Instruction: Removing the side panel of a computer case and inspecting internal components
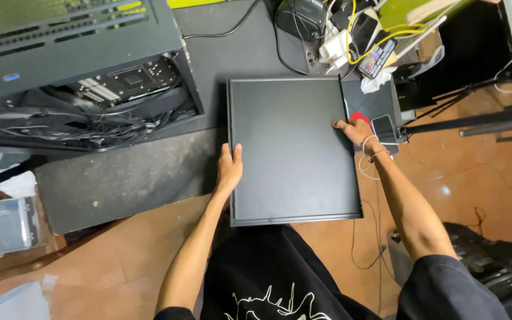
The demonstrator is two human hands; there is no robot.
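Gripping flat matte-black side panel (pixel 291 148), both edges.

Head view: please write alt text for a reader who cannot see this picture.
A person holds a flat black panel by its two side edges, left hand on the left edge, right hand on the right. An open computer case full of cables lies on a dark mat to the left, and a phone lies beside the right hand.
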